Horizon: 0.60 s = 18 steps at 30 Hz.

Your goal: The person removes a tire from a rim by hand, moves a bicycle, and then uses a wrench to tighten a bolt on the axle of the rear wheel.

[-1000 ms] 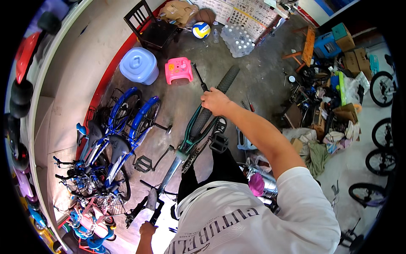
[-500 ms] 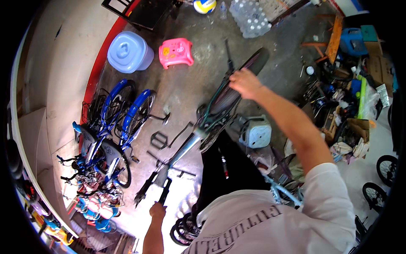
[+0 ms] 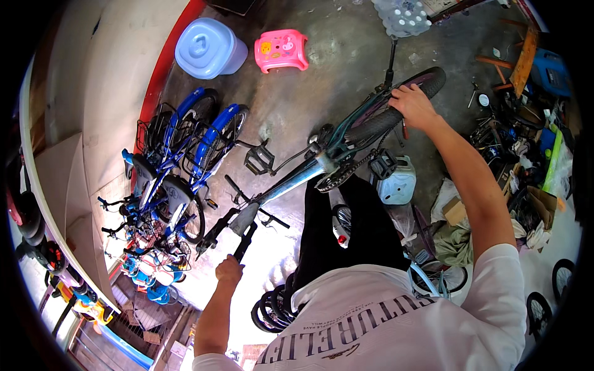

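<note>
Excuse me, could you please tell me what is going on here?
A person is handling a bicycle slanted across in front of them. The left hand grips one leg of the fork, which has no wheel in it. The right hand is curled over the tyre at the bicycle's other end. Blue bicycles stand off to the left, with a pink stool beyond.
</note>
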Motion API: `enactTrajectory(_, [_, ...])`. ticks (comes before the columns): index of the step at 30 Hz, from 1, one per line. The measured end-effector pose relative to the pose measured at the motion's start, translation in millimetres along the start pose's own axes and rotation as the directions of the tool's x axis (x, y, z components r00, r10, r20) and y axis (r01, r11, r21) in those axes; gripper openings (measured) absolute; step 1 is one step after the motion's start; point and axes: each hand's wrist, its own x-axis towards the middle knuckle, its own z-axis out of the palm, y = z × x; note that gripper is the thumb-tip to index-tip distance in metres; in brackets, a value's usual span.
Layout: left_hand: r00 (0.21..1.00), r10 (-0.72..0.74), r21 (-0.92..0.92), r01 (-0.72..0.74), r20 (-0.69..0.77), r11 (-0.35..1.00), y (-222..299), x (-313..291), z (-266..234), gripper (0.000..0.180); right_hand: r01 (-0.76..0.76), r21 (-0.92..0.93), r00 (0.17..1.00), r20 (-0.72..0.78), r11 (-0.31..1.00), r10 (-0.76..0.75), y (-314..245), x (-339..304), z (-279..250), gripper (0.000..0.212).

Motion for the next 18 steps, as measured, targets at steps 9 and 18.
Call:
enactTrajectory(9, [0.999, -0.040, 0.041, 0.040, -0.005, 0.998, 38.5, -60.5, -33.6, 0.071, -0.007, -0.028, 0.995, -0.099, 1.000, 0.005, 69.0, -28.8, -10.6, 0.036])
enactTrajectory(18, [0.996, -0.037, 0.044, 0.041, -0.075, 0.998, 120.3, -87.7, -99.0, 0.066, -0.037, -0.011, 0.996, -0.082, 0.999, 0.036, 160.6, -54.0, -0.6, 0.037])
